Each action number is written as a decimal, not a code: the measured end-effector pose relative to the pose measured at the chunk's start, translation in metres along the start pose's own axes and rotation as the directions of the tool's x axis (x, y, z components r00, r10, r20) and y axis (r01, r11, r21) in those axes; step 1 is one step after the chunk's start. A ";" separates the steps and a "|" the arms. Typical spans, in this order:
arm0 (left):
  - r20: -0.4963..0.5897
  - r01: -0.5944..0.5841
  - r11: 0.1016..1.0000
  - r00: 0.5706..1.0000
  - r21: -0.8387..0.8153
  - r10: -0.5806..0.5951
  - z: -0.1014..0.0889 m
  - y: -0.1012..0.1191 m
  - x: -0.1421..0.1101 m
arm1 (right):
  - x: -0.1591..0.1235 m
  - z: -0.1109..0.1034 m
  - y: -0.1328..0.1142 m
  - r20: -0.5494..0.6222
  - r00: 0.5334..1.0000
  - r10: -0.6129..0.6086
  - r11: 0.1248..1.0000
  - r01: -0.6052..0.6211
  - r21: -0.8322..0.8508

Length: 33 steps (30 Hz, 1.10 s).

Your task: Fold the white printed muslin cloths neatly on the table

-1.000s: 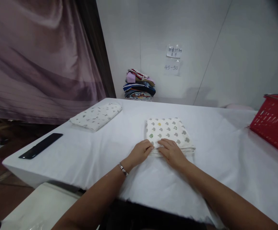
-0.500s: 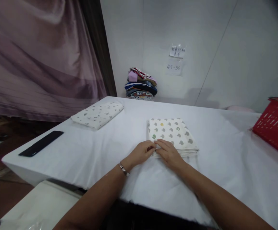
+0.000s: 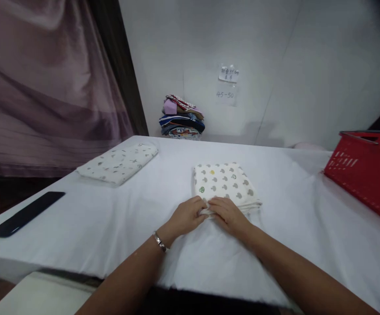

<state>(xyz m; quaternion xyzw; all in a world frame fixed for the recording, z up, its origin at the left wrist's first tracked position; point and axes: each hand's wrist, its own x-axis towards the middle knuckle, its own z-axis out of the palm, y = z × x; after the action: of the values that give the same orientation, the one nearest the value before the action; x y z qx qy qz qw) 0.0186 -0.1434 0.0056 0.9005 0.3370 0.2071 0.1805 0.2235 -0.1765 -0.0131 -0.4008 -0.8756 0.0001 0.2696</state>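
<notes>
One folded mushroom-print cloth (image 3: 224, 183), near middle of one table (image 3: 294, 227).
Left hand (image 3: 186, 214) pinches its near left corner; right hand (image 3: 231, 214) bends over the near edge, grip unclear, closer to the left hand than a second ago. One patterned cloth (image 3: 120, 162) lies left, one red basket (image 3: 367, 170) right.

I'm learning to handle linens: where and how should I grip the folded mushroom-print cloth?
Probably pinch the near edge of the folded mushroom-print cloth from the person's side, gathering every layer: it lies flat, with stacked layers showing along that edge.
</notes>
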 end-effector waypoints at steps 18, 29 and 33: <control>-0.026 -0.083 0.989 0.996 0.125 0.087 0.005 -0.004 0.002 | -0.084 -0.070 0.070 -0.204 0.718 0.666 0.746 -0.632 0.209; -0.024 -0.078 0.995 0.997 0.059 0.080 0.006 -0.009 0.003 | -0.059 -0.064 0.084 0.153 0.468 0.870 0.397 -0.850 0.346; -0.001 -0.068 0.996 0.998 0.060 0.068 0.006 -0.008 0.003 | -0.065 -0.060 0.089 0.172 0.458 0.872 0.403 -0.872 0.278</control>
<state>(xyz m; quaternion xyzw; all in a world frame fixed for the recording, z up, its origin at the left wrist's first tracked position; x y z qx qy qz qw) 0.0194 -0.1369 -0.0023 0.9163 0.3123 0.2041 0.1458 0.3490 -0.1742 -0.0119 -0.7468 -0.5246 0.2854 0.2927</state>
